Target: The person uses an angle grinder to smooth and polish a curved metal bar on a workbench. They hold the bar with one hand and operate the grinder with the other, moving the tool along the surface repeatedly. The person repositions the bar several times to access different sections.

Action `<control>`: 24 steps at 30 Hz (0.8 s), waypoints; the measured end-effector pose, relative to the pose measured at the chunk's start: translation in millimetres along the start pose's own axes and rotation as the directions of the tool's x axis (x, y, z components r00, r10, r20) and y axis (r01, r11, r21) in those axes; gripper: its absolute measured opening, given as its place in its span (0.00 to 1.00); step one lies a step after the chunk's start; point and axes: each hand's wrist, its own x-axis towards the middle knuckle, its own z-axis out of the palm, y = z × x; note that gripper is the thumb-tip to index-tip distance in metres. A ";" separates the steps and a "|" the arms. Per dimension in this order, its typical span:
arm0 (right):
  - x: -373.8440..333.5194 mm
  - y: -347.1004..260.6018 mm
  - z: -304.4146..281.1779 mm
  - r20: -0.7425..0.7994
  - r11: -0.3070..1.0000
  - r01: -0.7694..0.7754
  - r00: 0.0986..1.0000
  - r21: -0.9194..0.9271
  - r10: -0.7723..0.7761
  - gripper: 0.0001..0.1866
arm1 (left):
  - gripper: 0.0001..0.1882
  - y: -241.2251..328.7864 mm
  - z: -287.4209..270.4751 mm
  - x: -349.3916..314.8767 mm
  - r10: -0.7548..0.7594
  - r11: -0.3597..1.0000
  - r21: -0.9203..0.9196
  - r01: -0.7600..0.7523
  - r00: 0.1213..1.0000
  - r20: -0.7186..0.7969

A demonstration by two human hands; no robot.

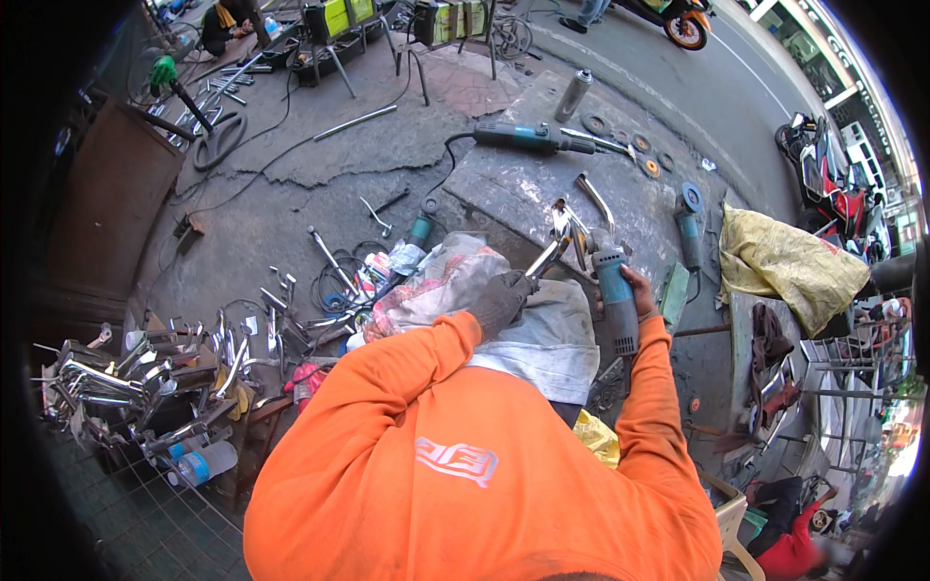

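- Gripping the grinder (617,308), your right hand (639,293) has its fingers wrapped around the body's right side; the tool stands nearly upright in view, head away from you.
- Your left hand (500,303), in a dark glove, has its fingers curled around the near end of a shiny pipe (544,258), which slants away toward the slab (513,186).
- The pipe's far part lies just left of the grinder's head; whether the two touch cannot be told.
- Beneath your left hand, a grey cloth (552,334) covers your lap.
- On the slab, a long grinder (521,137) lies beside a spray can (574,96) and several discs (649,167).
- Right of your grinder lies a blue one; farther right, a yellowish sack (787,263).
- At far left, metal pipes (107,381) form a heap.
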 end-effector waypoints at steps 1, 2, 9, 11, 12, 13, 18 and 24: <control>-2.8 -8.2 3.7 -0.066 0.998 -0.027 0.998 -0.062 0.023 0.35 | 0.06 -2.3 -2.1 1.8 0.006 0.999 0.046 -0.006 1.000 -0.001; -6.2 -15.2 7.9 -0.083 0.990 -0.001 0.997 -0.143 -0.011 0.34 | 0.05 -6.5 -4.4 4.3 0.010 0.996 0.092 -0.010 1.000 0.000; -15.3 -40.3 43.3 -0.149 0.968 -0.081 0.988 -0.237 0.046 0.30 | 0.21 -39.1 -20.9 24.8 0.563 0.445 0.713 -0.542 0.788 0.247; -16.3 -41.6 51.2 -0.190 0.965 -0.074 0.982 -0.253 0.025 0.30 | 0.19 -34.9 -18.8 21.8 0.499 0.598 0.624 -0.503 0.843 0.201; -16.7 -41.3 54.8 -0.233 0.962 -0.097 0.972 -0.254 0.037 0.29 | 0.17 -30.4 -16.1 18.3 0.515 0.592 0.626 -0.508 0.836 0.190; -17.7 -41.1 57.5 -0.217 0.966 -0.091 0.975 -0.243 0.038 0.30 | 0.14 -24.3 -12.9 14.3 0.444 0.694 0.580 -0.426 0.888 0.121; -19.4 -35.4 64.0 -0.176 0.979 -0.085 0.983 -0.187 0.051 0.31 | 0.12 3.9 8.7 -6.9 0.099 0.987 0.140 -0.082 0.987 -0.123; -23.9 -11.0 57.7 -0.174 0.996 -0.035 0.984 -0.077 0.021 0.29 | 0.14 12.0 9.0 -9.6 0.101 0.984 0.162 -0.081 0.987 -0.124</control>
